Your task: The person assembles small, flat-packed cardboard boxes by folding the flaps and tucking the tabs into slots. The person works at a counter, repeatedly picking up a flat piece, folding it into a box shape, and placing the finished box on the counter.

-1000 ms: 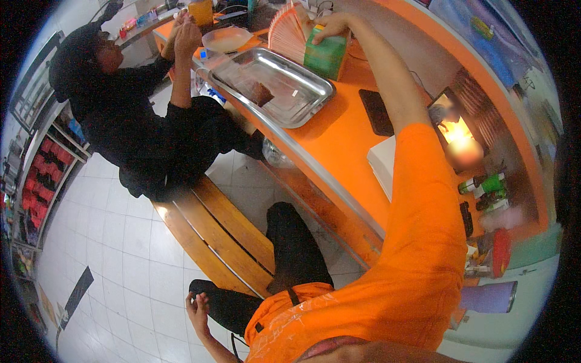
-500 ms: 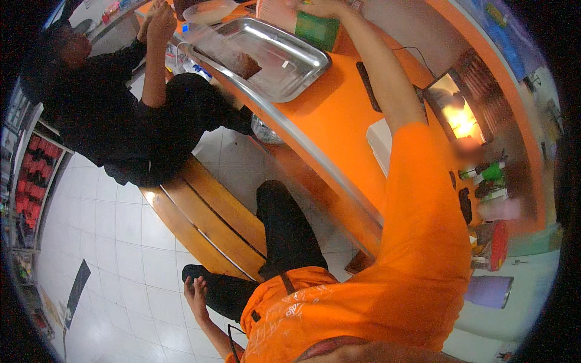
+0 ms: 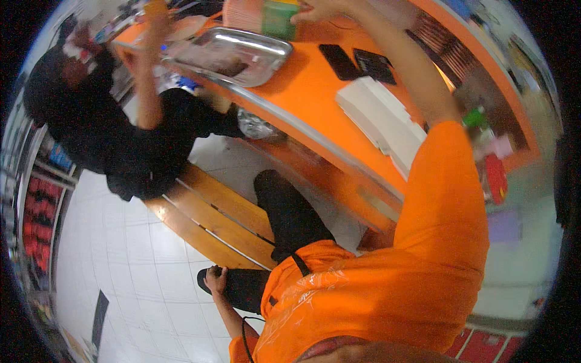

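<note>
right hand (image 3: 318,9) fingers closed on green carton (image 3: 279,18) | left hand (image 3: 215,279) fingers curled on knee

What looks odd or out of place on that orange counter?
Nothing looks spilled or broken. The right hand grips a green box at the far edge of the orange counter, beside a metal tray that sits flat. The picture is blurred, so small details are unclear.

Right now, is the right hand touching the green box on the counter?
Touching. The head view shows the right hand resting on top of the green box, with no gap visible between them.
</note>
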`<move>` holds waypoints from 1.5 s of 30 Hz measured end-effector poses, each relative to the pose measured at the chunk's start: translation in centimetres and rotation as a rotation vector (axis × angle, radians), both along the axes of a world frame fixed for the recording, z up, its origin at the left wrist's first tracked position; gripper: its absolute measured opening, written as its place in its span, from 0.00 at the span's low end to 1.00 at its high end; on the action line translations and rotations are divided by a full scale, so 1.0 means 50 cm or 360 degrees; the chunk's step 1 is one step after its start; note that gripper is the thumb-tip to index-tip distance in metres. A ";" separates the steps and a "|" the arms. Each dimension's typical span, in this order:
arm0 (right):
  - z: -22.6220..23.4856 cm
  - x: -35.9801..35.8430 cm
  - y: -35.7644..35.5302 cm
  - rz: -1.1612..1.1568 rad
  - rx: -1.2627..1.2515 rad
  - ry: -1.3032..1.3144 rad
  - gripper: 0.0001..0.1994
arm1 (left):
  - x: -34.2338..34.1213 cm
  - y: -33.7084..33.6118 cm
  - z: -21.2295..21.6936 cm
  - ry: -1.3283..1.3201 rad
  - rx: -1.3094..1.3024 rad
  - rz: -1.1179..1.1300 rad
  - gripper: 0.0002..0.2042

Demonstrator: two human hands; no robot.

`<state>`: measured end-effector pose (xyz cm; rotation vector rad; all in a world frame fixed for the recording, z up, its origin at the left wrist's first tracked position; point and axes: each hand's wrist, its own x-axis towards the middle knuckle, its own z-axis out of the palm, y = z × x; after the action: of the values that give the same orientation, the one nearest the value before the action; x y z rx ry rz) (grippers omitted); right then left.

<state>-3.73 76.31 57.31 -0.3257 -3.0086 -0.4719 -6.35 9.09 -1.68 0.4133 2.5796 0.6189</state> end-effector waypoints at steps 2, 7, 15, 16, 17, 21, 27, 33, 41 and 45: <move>-0.011 0.083 -0.037 -0.0100 -0.0066 -0.0263 0.38 | -0.023 -0.013 -0.042 0.0033 0.0229 0.0188 0.31; -0.129 0.277 -0.088 -0.0686 -0.0537 -0.0693 0.38 | -0.049 -0.020 -0.049 -0.0146 0.0468 0.0139 0.31; -0.227 0.401 -0.024 -0.0833 -0.0999 -0.0472 0.32 | -0.040 -0.018 -0.052 -0.0100 0.0300 0.0096 0.31; -0.219 0.410 -0.031 -0.0860 -0.1101 -0.0422 0.31 | -0.032 -0.017 -0.048 -0.0049 0.0284 0.0119 0.32; -0.222 0.413 -0.043 -0.0883 -0.1113 -0.0398 0.31 | -0.023 -0.016 -0.045 0.0001 0.0269 0.0140 0.32; -0.229 0.381 -0.109 -0.0826 -0.0709 -0.0393 0.31 | -0.023 -0.020 -0.022 0.0202 0.0311 0.0065 0.31; -0.203 0.395 -0.102 -0.1012 -0.1034 -0.0519 0.29 | -0.017 -0.007 -0.004 0.0005 0.0333 0.0185 0.30; -0.210 0.447 -0.060 -0.0987 -0.1378 -0.0142 0.20 | -0.011 -0.002 0.005 0.0011 0.0365 0.0197 0.29; -0.039 0.496 -0.283 -0.0884 0.0414 0.0832 0.18 | -0.050 -0.039 0.144 0.0220 0.1012 0.0601 0.18; -0.144 0.433 -0.496 0.0032 0.0267 0.1233 0.13 | -0.060 0.087 0.430 0.0614 0.1587 0.0641 0.13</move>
<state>17.92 51.50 50.10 -0.3597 -2.2065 -0.4562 -9.35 13.44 19.84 0.3195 2.5125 2.1616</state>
